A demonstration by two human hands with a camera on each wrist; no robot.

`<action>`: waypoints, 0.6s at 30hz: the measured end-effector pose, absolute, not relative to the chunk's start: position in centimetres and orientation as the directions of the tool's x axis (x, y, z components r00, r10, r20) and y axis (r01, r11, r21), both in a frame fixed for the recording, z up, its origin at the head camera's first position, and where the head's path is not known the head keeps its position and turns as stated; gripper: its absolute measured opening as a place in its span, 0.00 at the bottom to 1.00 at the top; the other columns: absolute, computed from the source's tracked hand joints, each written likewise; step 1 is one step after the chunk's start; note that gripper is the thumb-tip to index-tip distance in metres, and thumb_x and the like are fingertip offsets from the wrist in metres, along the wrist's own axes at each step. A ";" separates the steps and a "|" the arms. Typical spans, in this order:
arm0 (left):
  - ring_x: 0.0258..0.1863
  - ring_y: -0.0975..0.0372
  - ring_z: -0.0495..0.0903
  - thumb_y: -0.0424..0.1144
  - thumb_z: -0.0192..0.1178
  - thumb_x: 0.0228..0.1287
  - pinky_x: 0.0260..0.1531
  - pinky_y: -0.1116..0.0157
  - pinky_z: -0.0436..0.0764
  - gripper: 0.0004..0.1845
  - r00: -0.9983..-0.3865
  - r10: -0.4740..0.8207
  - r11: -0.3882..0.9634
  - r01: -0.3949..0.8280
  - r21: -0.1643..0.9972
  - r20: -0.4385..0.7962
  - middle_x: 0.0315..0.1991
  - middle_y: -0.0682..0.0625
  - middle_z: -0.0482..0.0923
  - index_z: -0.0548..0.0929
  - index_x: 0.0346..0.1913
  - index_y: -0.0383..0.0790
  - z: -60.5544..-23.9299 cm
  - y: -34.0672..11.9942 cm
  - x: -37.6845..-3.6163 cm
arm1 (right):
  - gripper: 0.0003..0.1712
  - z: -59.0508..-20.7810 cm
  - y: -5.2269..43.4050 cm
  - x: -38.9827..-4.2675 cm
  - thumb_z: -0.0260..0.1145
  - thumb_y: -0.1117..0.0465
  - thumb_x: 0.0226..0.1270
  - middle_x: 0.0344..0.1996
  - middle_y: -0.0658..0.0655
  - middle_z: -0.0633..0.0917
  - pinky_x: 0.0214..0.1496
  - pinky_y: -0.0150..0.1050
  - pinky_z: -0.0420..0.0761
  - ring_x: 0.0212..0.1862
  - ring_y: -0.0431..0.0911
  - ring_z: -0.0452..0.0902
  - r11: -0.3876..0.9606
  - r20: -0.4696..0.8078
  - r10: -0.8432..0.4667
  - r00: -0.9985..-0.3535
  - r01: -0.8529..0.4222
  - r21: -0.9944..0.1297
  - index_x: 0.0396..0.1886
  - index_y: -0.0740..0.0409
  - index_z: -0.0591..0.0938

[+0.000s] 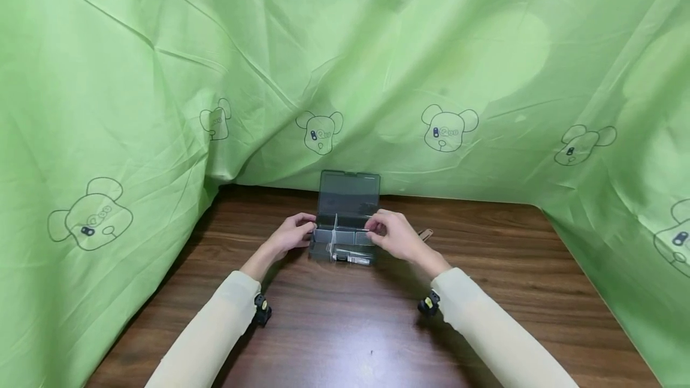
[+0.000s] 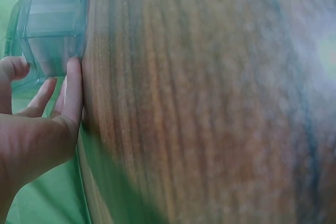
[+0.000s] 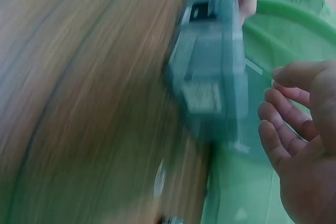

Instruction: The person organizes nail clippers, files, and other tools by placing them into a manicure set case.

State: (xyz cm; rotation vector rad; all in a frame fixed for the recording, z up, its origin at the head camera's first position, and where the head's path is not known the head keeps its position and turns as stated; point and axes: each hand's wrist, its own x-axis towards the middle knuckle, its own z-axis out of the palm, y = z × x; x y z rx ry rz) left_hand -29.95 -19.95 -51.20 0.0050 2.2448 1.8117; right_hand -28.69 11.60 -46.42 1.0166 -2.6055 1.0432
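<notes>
A dark, see-through compartment box [image 1: 319, 250] stands open on the table, its lid [image 1: 348, 193] raised at the back. Clear dividers [image 1: 345, 236] split its inside, one of them standing above the rim. A small clear item with a black part and a white label [image 1: 351, 258] lies in the front compartment. My left hand [image 1: 291, 233] holds the box's left end, thumb by the rim and fingers along the side. Over the right end is my right hand [image 1: 396, 235], fingers bent and thumb near the index fingertip; whether something thin is between them cannot be made out.
A small tan looped item [image 1: 426, 234] lies on the wooden table [image 1: 334, 328] just right of the box, partly behind my right hand. Green printed cloth [image 1: 388, 76] hangs behind the table and along both sides. The right wrist view is blurred.
</notes>
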 end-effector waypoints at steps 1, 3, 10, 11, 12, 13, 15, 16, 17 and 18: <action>0.62 0.48 0.80 0.38 0.55 0.79 0.57 0.53 0.86 0.24 -0.967 0.162 0.224 -0.157 0.962 -0.196 0.63 0.36 0.78 0.72 0.72 0.33 -51.2 -20.0 -29.9 | 0.05 -46.6 12.2 -28.7 0.76 0.68 0.66 0.35 0.47 0.84 0.40 0.36 0.83 0.36 0.41 0.80 0.540 0.369 -0.528 -0.765 -0.638 -0.549 0.39 0.60 0.89; 0.63 0.47 0.80 0.38 0.55 0.79 0.57 0.52 0.85 0.24 -0.967 0.163 0.222 -0.158 0.962 -0.197 0.64 0.35 0.77 0.72 0.72 0.34 -51.1 -20.0 -29.8 | 0.05 -46.9 13.4 -28.8 0.77 0.68 0.65 0.34 0.46 0.84 0.40 0.36 0.83 0.36 0.41 0.80 0.563 0.364 -0.513 -0.777 -0.625 -0.541 0.38 0.58 0.88; 0.61 0.48 0.81 0.38 0.55 0.79 0.58 0.52 0.85 0.24 -0.964 0.168 0.221 -0.166 0.961 -0.205 0.63 0.35 0.77 0.72 0.72 0.33 -51.0 -20.1 -29.7 | 0.05 -48.7 16.4 -28.6 0.77 0.68 0.64 0.32 0.47 0.84 0.38 0.38 0.83 0.34 0.43 0.80 0.606 0.343 -0.497 -0.797 -0.602 -0.520 0.37 0.58 0.88; 0.61 0.48 0.81 0.38 0.55 0.79 0.58 0.52 0.85 0.24 -0.964 0.169 0.222 -0.168 0.961 -0.208 0.63 0.36 0.77 0.72 0.72 0.33 -51.0 -20.1 -29.7 | 0.05 -48.9 16.7 -28.6 0.77 0.68 0.64 0.32 0.47 0.84 0.38 0.38 0.83 0.34 0.43 0.81 0.611 0.333 -0.496 -0.802 -0.595 -0.522 0.38 0.59 0.88; 0.61 0.48 0.81 0.38 0.55 0.79 0.57 0.52 0.85 0.24 -0.963 0.169 0.220 -0.172 0.960 -0.211 0.62 0.36 0.78 0.72 0.72 0.33 -50.9 -20.1 -29.7 | 0.05 -49.2 17.0 -28.5 0.77 0.67 0.64 0.32 0.46 0.84 0.38 0.38 0.83 0.34 0.43 0.81 0.616 0.322 -0.495 -0.807 -0.588 -0.524 0.38 0.59 0.88; 0.61 0.49 0.81 0.38 0.55 0.79 0.57 0.52 0.85 0.24 -0.962 0.169 0.219 -0.174 0.960 -0.213 0.62 0.36 0.78 0.73 0.72 0.33 -51.0 -20.1 -29.7 | 0.05 -49.4 17.2 -28.5 0.77 0.67 0.64 0.32 0.46 0.83 0.38 0.37 0.83 0.34 0.43 0.81 0.620 0.314 -0.497 -0.809 -0.584 -0.524 0.38 0.59 0.88; 0.61 0.48 0.81 0.38 0.55 0.79 0.58 0.52 0.85 0.24 -0.963 0.168 0.214 -0.175 0.961 -0.212 0.62 0.36 0.78 0.73 0.72 0.34 -50.9 -20.1 -29.8 | 0.05 -49.9 17.5 -28.5 0.77 0.68 0.64 0.32 0.47 0.83 0.37 0.37 0.83 0.34 0.44 0.81 0.624 0.306 -0.501 -0.810 -0.583 -0.521 0.38 0.59 0.88; 0.61 0.48 0.81 0.38 0.55 0.79 0.58 0.52 0.85 0.24 -0.963 0.167 0.213 -0.175 0.961 -0.212 0.62 0.36 0.77 0.73 0.72 0.34 -50.9 -20.1 -29.8 | 0.05 -50.1 17.6 -28.5 0.77 0.68 0.63 0.31 0.47 0.84 0.37 0.37 0.83 0.34 0.45 0.82 0.625 0.302 -0.504 -0.809 -0.583 -0.519 0.37 0.59 0.88; 0.61 0.48 0.81 0.38 0.56 0.79 0.58 0.52 0.85 0.24 -0.963 0.167 0.211 -0.175 0.962 -0.212 0.62 0.36 0.78 0.73 0.72 0.34 -51.0 -20.2 -29.8 | 0.06 -50.3 17.7 -28.5 0.78 0.68 0.63 0.31 0.48 0.84 0.38 0.37 0.83 0.34 0.45 0.82 0.626 0.301 -0.510 -0.806 -0.587 -0.513 0.37 0.59 0.88; 0.61 0.48 0.81 0.38 0.56 0.78 0.58 0.52 0.85 0.24 -0.963 0.165 0.209 -0.176 0.962 -0.212 0.62 0.36 0.78 0.73 0.72 0.34 -51.1 -20.2 -29.9 | 0.06 -50.4 17.8 -28.5 0.78 0.68 0.62 0.31 0.48 0.84 0.38 0.37 0.83 0.34 0.45 0.82 0.628 0.299 -0.515 -0.803 -0.591 -0.507 0.37 0.59 0.88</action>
